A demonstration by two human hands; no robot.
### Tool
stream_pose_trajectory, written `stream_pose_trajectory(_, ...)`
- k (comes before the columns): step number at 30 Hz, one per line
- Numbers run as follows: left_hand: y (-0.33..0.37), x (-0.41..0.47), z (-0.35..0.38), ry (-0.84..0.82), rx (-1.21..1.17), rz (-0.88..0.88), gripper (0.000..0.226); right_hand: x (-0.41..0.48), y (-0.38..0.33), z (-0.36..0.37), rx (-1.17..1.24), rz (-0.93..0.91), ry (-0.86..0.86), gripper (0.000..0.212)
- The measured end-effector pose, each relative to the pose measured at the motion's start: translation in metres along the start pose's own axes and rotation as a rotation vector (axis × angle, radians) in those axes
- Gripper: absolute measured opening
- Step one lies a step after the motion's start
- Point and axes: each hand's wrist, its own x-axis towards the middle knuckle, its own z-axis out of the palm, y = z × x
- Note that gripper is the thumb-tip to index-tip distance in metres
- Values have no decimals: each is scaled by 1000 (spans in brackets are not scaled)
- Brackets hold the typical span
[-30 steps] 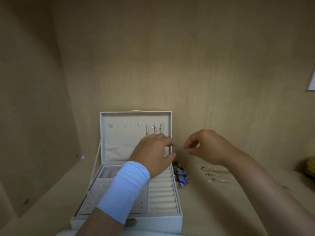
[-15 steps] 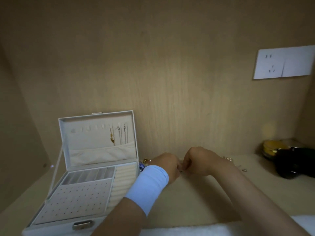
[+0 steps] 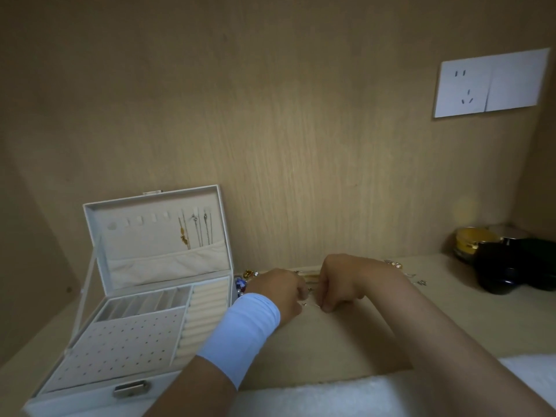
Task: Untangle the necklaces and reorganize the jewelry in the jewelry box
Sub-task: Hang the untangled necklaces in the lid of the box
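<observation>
hands shifted off box since a second ago, lowered onto shelf right of it. left hand and right hand curled, knuckles up; thin chain pinched by fingertips of both, stretched left-right across small gap, low over shelf. jewelry box just left of left hand, lid up, necklaces hung inside. loose jewelry behind right wrist. wood-grain wall, socket, dark jars far right.

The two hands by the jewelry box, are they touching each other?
Apart. The head view shows a gap of tabletop between the left hand and the right hand, with a thin chain lying in it.
</observation>
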Motion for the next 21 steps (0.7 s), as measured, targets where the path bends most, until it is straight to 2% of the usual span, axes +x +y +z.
stream_pose_trajectory(3, 8, 0, 2, -19, -12, 40, 25, -1, -1, 0, 11, 23, -26, 21)
stream_pose_trajectory(10, 13, -1, 9, 14, 76, -12, 21, -2, -4, 1, 17, 25, -27, 22)
stream_pose_trajectory(16, 10, -5, 12, -39, 227, -32, 31, 3, -10, 8, -27, -4, 19, 18)
stream_pose_trajectory(19, 10, -11, 3, -17, 48, -51, 28, 3, -9, 7, 29, -16, -16, 21)
stream_pose_trajectory(21, 7, -16, -7, 20, -152, -70, 22, 0, -10, 3, 136, -79, -49, 11)
